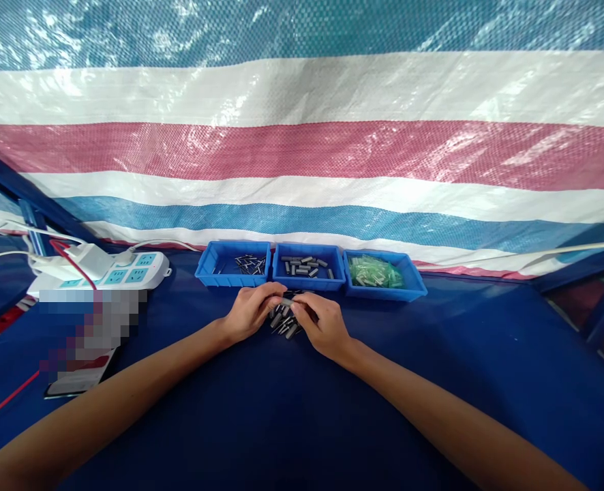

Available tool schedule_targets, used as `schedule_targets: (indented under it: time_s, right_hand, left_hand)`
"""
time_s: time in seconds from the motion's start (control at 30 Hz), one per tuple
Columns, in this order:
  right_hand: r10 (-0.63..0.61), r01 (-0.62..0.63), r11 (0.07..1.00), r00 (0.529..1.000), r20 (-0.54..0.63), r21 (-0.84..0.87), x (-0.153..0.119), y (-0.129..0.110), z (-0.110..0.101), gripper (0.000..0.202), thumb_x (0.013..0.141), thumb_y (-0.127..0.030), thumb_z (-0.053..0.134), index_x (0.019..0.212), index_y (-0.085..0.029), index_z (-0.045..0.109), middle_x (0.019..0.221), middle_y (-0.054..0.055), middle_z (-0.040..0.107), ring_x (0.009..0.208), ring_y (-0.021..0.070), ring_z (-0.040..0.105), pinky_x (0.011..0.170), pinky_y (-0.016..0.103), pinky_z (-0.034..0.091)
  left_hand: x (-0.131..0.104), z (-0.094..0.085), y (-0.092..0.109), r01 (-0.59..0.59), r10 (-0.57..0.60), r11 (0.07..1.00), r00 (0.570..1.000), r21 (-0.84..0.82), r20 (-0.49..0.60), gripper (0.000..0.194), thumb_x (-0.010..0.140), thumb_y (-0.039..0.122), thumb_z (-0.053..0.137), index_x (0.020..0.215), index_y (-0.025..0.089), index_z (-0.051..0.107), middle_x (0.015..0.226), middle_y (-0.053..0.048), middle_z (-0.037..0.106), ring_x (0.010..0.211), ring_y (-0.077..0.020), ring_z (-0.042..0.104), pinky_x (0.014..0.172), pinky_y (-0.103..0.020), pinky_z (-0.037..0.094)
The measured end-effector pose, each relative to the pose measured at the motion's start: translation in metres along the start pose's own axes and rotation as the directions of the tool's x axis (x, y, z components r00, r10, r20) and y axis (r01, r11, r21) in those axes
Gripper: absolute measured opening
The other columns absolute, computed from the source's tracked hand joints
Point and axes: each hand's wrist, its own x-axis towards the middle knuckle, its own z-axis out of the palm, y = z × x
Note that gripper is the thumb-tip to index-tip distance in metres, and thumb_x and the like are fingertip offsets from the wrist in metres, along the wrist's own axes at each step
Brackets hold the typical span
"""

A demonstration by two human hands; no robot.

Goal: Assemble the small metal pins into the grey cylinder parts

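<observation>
Between my two hands is a small grey cylinder (286, 301), its ends pinched by the fingertips of both. My left hand (251, 311) has its thumb and fingers closed on the left end. On the right end, my right hand (323, 323) is closed in the same way. Just under the fingers, a pile of small metal parts (284, 323), grey cylinders and thin dark pins, lies on the blue table (292, 409). My hands partly hide this pile.
Behind my hands stand three blue bins: one with thin pins (233, 279), one with grey cylinders (308, 282), one with green plastic bags (386, 294). A white power strip (151, 271) with cables and a partly blurred flat object lie left. A striped sheet (302, 150) hangs behind.
</observation>
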Motion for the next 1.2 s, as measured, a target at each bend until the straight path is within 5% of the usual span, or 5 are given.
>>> schedule_targets:
  time_s: [0.2, 0.4, 0.57, 0.83, 1.2]
  right_hand:
    - [0.07, -0.07, 0.997, 0.997, -0.025, 0.014, 0.0018, -0.0039, -0.0035, 0.025, 0.094, -0.03, 0.042, 0.083, -0.016, 0.059, 0.068, 0.002, 0.06, 0.058, 0.012, 0.054, 0.057, 0.024, 0.039]
    - [0.052, -0.051, 0.998, 0.999, -0.009, 0.025, 0.0029, -0.0028, -0.0029, 0.031, 0.096, -0.028, 0.037, 0.072, -0.018, 0.054, 0.065, 0.001, 0.057, 0.058, 0.0116, 0.053, 0.059, 0.024, 0.039]
    - [0.027, -0.027, 1.0, 1.0, -0.001, 0.003, 0.0035, -0.0025, -0.0017, 0.037, 0.097, -0.028, 0.035, 0.063, -0.019, 0.048, 0.058, -0.001, 0.051, 0.053, 0.0109, 0.048, 0.055, 0.025, 0.036]
    - [-0.042, 0.042, 0.999, 0.998, 0.038, 0.007, 0.0013, -0.0026, -0.0017, 0.022, 0.095, -0.025, 0.039, 0.089, -0.017, 0.058, 0.077, 0.004, 0.063, 0.068, 0.0141, 0.059, 0.065, 0.025, 0.043]
    - [-0.026, 0.026, 1.0, 0.999, 0.042, -0.014, 0.0001, -0.0029, -0.0001, 0.018, 0.093, -0.028, 0.047, 0.101, -0.016, 0.058, 0.072, 0.002, 0.059, 0.059, 0.012, 0.054, 0.06, 0.024, 0.044]
  left_hand:
    - [0.0043, -0.0023, 0.0044, 0.001, -0.003, 1.0, 0.998, 0.026, 0.069, 0.026, 0.089, 0.032, 0.055, 0.11, 0.018, 0.054, 0.08, 0.0, 0.066, 0.052, -0.0054, 0.056, 0.054, -0.016, 0.044]
    - [0.0086, -0.0038, 0.0069, -0.092, 0.09, 0.996, 0.992, 0.021, 0.088, 0.017, 0.09, 0.027, 0.053, 0.102, 0.016, 0.057, 0.09, -0.006, 0.067, 0.078, -0.012, 0.065, 0.064, -0.019, 0.049]
    - [0.0082, -0.0046, 0.0065, -0.098, 0.092, 0.994, 0.989, 0.043, 0.115, 0.017, 0.092, 0.029, 0.05, 0.096, 0.015, 0.058, 0.085, -0.007, 0.066, 0.078, -0.0132, 0.064, 0.062, -0.02, 0.048]
    - [0.008, -0.0036, 0.0058, -0.059, 0.056, 0.998, 0.992, 0.028, 0.114, 0.018, 0.093, 0.025, 0.047, 0.084, 0.014, 0.058, 0.077, -0.004, 0.062, 0.069, -0.0116, 0.059, 0.058, -0.02, 0.043]
    - [0.0057, -0.0033, 0.0034, -0.021, 0.018, 1.0, 0.992, 0.022, 0.124, 0.027, 0.094, 0.025, 0.044, 0.073, 0.014, 0.057, 0.07, -0.004, 0.06, 0.062, -0.0105, 0.056, 0.057, -0.021, 0.04]
